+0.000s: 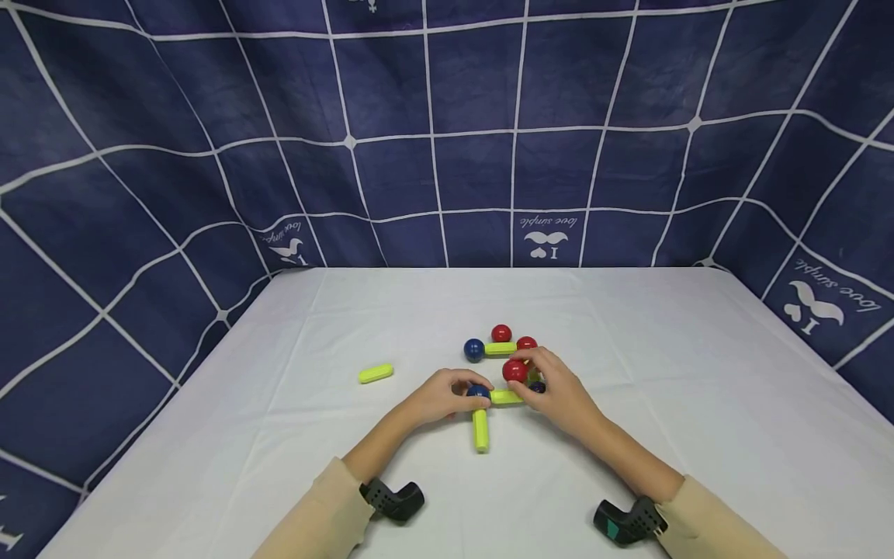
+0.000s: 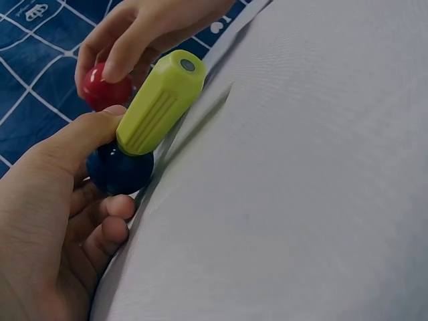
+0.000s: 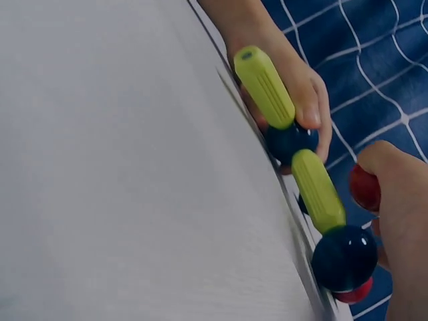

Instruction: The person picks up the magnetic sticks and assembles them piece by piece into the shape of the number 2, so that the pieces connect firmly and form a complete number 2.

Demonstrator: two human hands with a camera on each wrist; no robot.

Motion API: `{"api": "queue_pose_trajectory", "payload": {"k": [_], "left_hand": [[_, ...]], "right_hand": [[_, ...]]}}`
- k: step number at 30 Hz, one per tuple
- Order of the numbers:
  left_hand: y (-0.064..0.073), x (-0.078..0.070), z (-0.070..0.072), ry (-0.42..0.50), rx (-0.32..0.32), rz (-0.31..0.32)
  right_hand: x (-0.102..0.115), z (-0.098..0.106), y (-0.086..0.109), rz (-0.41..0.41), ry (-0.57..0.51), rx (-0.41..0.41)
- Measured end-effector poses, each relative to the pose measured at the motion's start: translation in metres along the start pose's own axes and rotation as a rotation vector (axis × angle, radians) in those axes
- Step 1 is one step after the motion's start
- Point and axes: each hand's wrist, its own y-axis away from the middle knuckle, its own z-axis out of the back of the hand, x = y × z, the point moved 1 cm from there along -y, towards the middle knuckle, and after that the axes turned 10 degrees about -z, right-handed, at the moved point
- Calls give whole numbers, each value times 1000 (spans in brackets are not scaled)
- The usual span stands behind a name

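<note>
My left hand (image 1: 441, 396) grips a blue ball (image 1: 478, 391) between thumb and fingers. From this ball one yellow-green magnetic rod (image 1: 480, 432) points toward me, its free end showing a grey disc in the left wrist view. A second yellow-green rod (image 3: 319, 192) runs from it to a dark blue ball (image 3: 344, 259) on the right. My right hand (image 1: 564, 394) pinches a red ball (image 1: 514, 371) above that second rod. Behind the right fingers, another rod is partly hidden. Farther back, a rod (image 1: 500, 349) links a blue ball (image 1: 474, 350) and a red ball (image 1: 527, 342).
A loose yellow-green rod (image 1: 375, 373) lies on the white tablecloth (image 1: 314, 442) to the left. Another red ball (image 1: 501, 333) sits behind the back rod. A dark blue gridded curtain (image 1: 475, 171) surrounds the table's back and sides.
</note>
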Motion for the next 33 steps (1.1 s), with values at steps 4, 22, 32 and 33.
{"api": "queue_pose_trajectory", "payload": {"k": [4,22,32,33], "left_hand": [[0,1,0,3,-6,7],[1,1,1,6,-3,19],[-2,3,1,21,-8,32],[-2,2,1,23,-8,32]], "right_hand": [[5,0,13,108,115,31],[14,-7,39,76,-148,649],[21,-12,41,76,-198,683],[22,-12,42,82,-191,680]]}}
